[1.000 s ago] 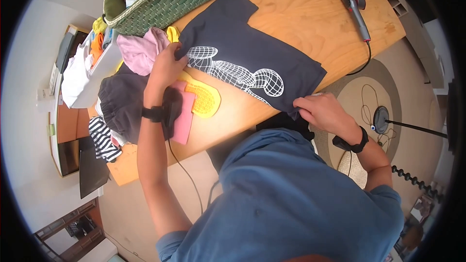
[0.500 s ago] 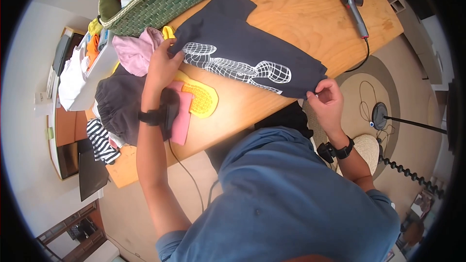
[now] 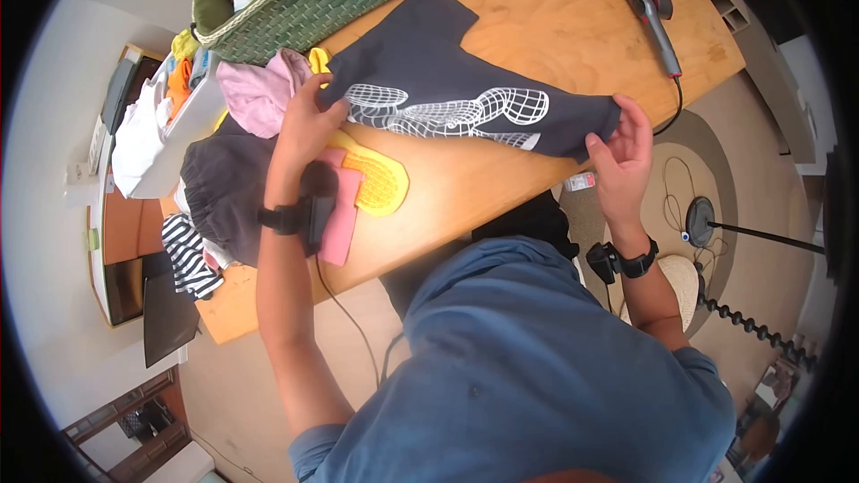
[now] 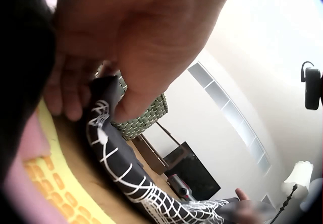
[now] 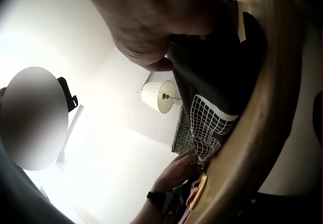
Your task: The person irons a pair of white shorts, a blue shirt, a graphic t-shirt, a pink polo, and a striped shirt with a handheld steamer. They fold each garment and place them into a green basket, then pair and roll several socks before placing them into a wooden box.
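Observation:
A dark T-shirt (image 3: pixel 465 67) with a white wire-grid print lies across the wooden table (image 3: pixel 429 183), its near side folded up so the print is partly doubled over. At its left end my left hand (image 3: pixel 309 125) pinches the fabric between thumb and fingers; the left wrist view shows the dark cloth (image 4: pixel 128 166) running out from that grip. My right hand (image 3: pixel 624 156) holds the right end, thumb in front and fingers behind, lifting it at the table's edge. In the right wrist view the cloth (image 5: pixel 212 67) hangs from this hand.
A green woven basket (image 3: pixel 340 4) with clothes stands at the back left, beside a white bin (image 3: pixel 197 116) of clothes. Near my left forearm lie a dark garment (image 3: pixel 228 183), a pink cloth (image 3: pixel 340 233) and a yellow bumpy piece (image 3: pixel 380 183). A corded handheld appliance (image 3: pixel 653 22) lies back right.
My right hand has moved up and to the right with the shirt's right end, raising it and folding the near side over. My left hand has kept its hold in nearly the same place.

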`<action>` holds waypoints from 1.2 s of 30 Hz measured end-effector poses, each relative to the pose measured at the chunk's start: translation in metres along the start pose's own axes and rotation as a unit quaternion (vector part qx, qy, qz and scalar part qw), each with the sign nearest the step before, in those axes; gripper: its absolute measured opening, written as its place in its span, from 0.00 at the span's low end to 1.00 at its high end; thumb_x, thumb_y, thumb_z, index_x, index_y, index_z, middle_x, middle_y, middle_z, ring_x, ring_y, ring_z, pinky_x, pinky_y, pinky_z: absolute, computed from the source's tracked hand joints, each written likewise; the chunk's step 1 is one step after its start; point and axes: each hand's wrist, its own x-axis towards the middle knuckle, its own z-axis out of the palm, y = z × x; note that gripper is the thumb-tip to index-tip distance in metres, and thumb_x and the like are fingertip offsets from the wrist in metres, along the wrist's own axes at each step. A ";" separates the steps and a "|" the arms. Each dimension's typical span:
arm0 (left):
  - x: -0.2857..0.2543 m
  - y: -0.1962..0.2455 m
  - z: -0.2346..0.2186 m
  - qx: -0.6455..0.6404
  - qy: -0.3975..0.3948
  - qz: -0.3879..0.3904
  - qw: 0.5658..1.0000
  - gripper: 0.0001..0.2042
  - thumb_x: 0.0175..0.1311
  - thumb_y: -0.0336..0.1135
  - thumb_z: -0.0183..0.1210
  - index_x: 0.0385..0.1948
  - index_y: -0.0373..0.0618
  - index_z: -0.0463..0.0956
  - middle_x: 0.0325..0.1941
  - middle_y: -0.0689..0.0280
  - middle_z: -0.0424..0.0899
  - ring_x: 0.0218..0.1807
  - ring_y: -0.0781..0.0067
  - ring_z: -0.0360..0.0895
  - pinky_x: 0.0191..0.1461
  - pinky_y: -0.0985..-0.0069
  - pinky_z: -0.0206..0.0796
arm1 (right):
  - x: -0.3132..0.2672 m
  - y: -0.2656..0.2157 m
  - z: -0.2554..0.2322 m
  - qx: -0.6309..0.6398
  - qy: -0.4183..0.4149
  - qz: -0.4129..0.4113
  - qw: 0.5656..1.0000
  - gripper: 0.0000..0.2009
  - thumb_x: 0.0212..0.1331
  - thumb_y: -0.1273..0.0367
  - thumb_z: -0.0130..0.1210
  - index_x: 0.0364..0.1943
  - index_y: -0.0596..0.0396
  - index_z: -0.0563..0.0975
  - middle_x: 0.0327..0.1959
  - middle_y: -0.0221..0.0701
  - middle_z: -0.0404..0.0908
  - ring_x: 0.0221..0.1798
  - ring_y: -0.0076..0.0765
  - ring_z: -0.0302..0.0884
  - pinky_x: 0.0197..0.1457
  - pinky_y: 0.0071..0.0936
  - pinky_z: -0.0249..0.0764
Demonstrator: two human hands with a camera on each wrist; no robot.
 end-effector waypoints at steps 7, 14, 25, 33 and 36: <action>0.023 -0.004 0.011 0.024 0.018 -0.024 0.999 0.33 0.61 0.42 0.66 0.65 0.38 0.65 0.39 0.59 0.80 0.37 0.72 0.79 0.37 0.77 0.72 | -0.005 0.005 -0.011 -0.117 -0.153 0.094 0.977 0.22 0.61 0.79 0.57 0.61 0.59 0.72 0.54 0.35 0.75 0.56 0.26 0.73 0.62 0.27 0.69; 0.010 0.060 -0.018 -0.364 0.024 -0.020 0.931 0.21 0.62 0.30 0.60 0.59 0.46 0.73 0.39 0.67 0.79 0.34 0.83 0.76 0.33 0.81 0.70 | 0.050 -0.046 -0.033 0.026 -0.075 0.083 0.993 0.20 0.62 0.77 0.57 0.59 0.58 0.72 0.47 0.30 0.79 0.48 0.24 0.78 0.54 0.24 0.75; 0.002 0.122 -0.083 -0.484 0.052 0.065 0.871 0.10 0.69 0.31 0.57 0.49 0.41 0.77 0.38 0.67 0.82 0.30 0.77 0.81 0.32 0.78 0.77 | 0.212 -0.072 -0.063 0.108 -0.243 0.083 0.960 0.21 0.68 0.75 0.52 0.65 0.60 0.67 0.52 0.35 0.80 0.54 0.27 0.80 0.59 0.24 0.74; -0.036 0.125 -0.058 -0.338 0.107 0.027 0.935 0.09 0.68 0.33 0.57 0.47 0.45 0.76 0.40 0.71 0.78 0.36 0.82 0.78 0.29 0.82 0.73 | 0.183 -0.078 -0.092 0.009 -0.225 0.057 0.973 0.15 0.64 0.73 0.56 0.55 0.56 0.74 0.49 0.27 0.78 0.51 0.21 0.75 0.56 0.22 0.70; -0.057 0.070 -0.012 -0.318 -0.036 -0.056 0.946 0.07 0.65 0.33 0.62 0.43 0.50 0.78 0.36 0.77 0.77 0.32 0.90 0.73 0.29 0.88 0.70 | 0.143 -0.026 -0.121 -0.146 -0.226 0.115 0.956 0.11 0.62 0.74 0.56 0.48 0.54 0.78 0.43 0.21 0.77 0.44 0.15 0.72 0.49 0.17 0.67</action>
